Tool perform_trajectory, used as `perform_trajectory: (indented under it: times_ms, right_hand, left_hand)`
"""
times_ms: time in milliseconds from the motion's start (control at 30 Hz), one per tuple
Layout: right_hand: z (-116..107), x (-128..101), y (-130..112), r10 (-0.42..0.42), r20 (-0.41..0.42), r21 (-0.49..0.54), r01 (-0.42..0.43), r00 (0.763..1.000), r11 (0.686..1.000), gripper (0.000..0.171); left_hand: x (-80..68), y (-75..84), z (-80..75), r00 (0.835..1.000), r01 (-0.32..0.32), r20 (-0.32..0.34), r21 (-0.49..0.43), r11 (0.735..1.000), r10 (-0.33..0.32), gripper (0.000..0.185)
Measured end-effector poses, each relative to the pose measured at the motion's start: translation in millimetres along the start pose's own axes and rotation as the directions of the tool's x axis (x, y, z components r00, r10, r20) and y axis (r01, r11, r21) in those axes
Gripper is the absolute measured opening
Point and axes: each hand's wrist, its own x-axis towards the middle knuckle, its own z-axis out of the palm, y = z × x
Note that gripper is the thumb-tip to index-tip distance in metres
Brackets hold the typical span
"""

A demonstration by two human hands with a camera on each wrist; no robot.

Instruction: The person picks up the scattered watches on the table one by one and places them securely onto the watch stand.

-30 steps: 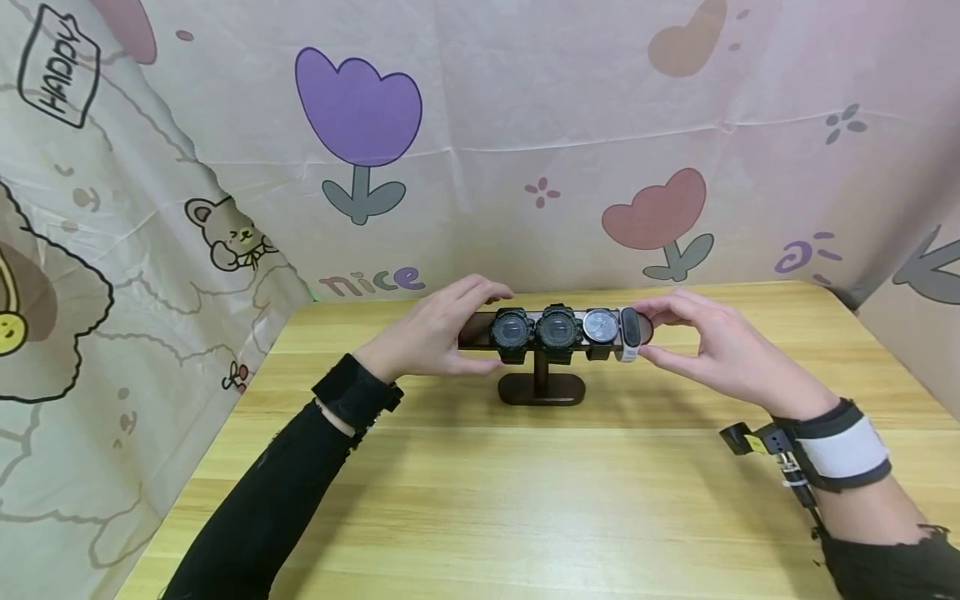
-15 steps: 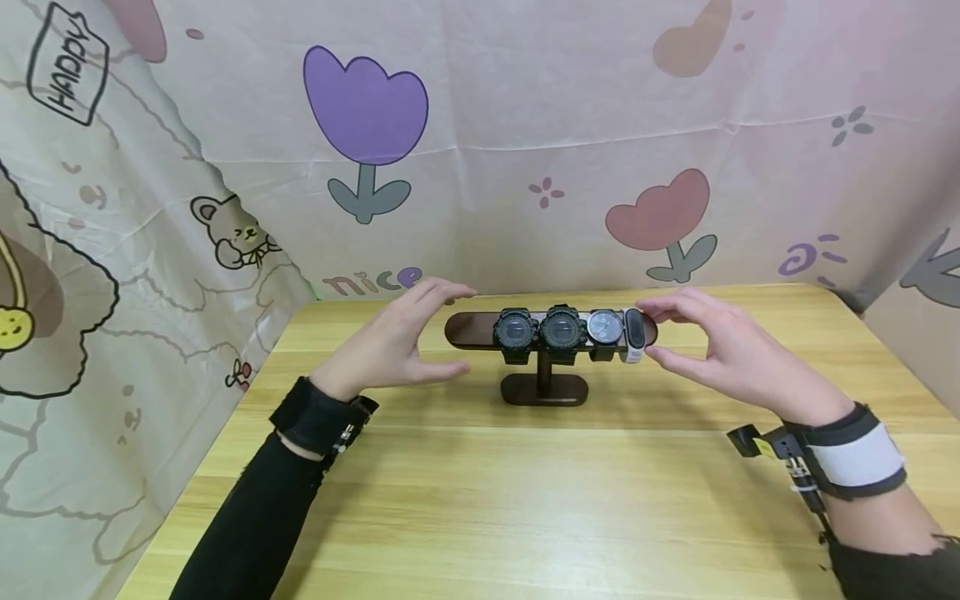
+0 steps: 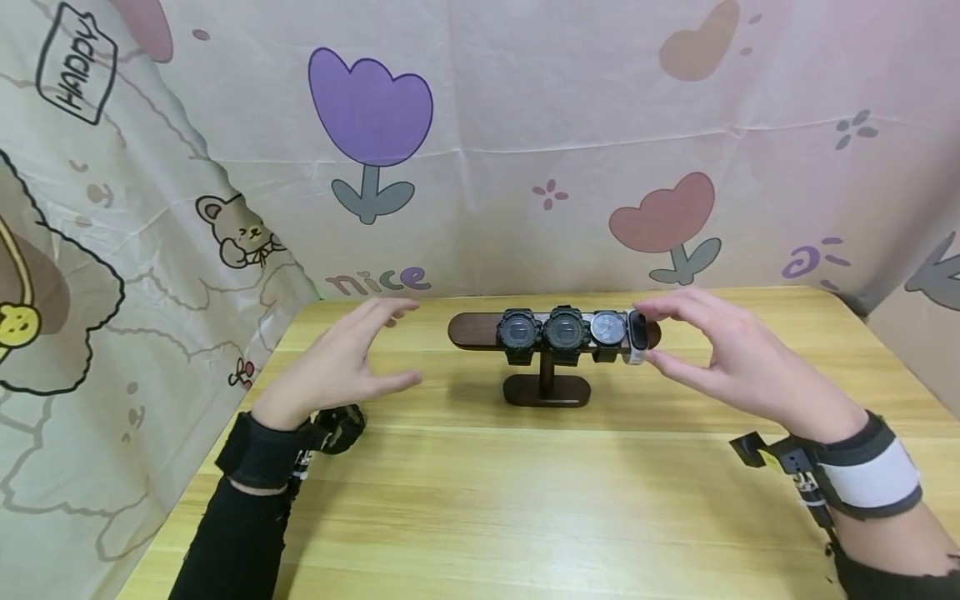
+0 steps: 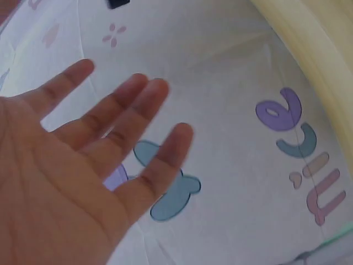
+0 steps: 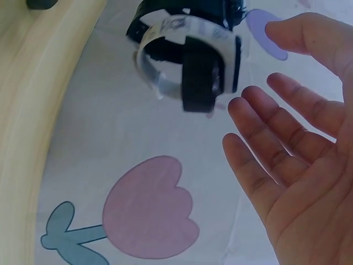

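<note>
A dark brown wooden watch stand (image 3: 474, 330) stands near the table's back edge in the head view, its bar bearing several watches. Two are bulky black digital watches (image 3: 566, 331); beside them sits a watch with a silvery dial (image 3: 607, 327). At the bar's right end is a smart band with a white strap (image 3: 634, 357), whose strap loop (image 5: 151, 72) also shows in the right wrist view. My right hand (image 3: 738, 358) hovers around that end, fingers relaxed and apart from the band. To the left of the stand, my left hand (image 3: 330, 367) is spread, holding nothing.
The light wooden table (image 3: 525, 500) has a cloth backdrop (image 3: 495, 100) with printed flowers hanging just behind it. More printed cloth (image 3: 150, 333) hangs along the left side. A strap with a small camera (image 3: 862, 471) is on the right wrist.
My left hand has left the bar's left end and moved left, toward me, uncovering that end. The right hand stays around the right end. The stand and watches look unmoved.
</note>
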Motion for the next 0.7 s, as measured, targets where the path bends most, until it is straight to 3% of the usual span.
perform_trajectory:
  times_ms: [233,400,467,600,700]
  right_hand:
    - [-1.8,2.5,-12.9,-0.070,-0.017,-0.006,0.070,0.997,0.998,0.069]
    - [-0.3,5.1,-20.1,-0.165,-0.042,0.020,0.166,0.985,0.986,0.047]
    - [1.5,6.6,-23.5,-0.201,-0.053,0.028,0.202,0.978,0.979,0.050]
    - [3.6,8.5,-33.5,-0.231,-0.049,0.027,0.233,0.972,0.972,0.056]
    - [4.8,8.4,-40.5,-0.239,-0.027,0.024,0.240,0.971,0.971,0.054]
  left_hand:
    - [-12.2,-8.4,-2.4,0.997,0.074,0.027,0.037,0.997,-0.075,0.068]
    - [-20.7,-7.9,-8.7,0.988,0.136,0.062,0.061,0.989,-0.140,0.059]
    - [-24.0,-7.0,-11.3,0.982,0.162,0.087,0.074,0.984,-0.168,0.059]
    - [-28.4,-6.5,-13.2,0.955,0.228,0.170,0.094,0.969,-0.241,0.065]
    - [-30.0,-6.8,-13.2,0.919,0.292,0.242,0.119,0.949,-0.313,0.074]
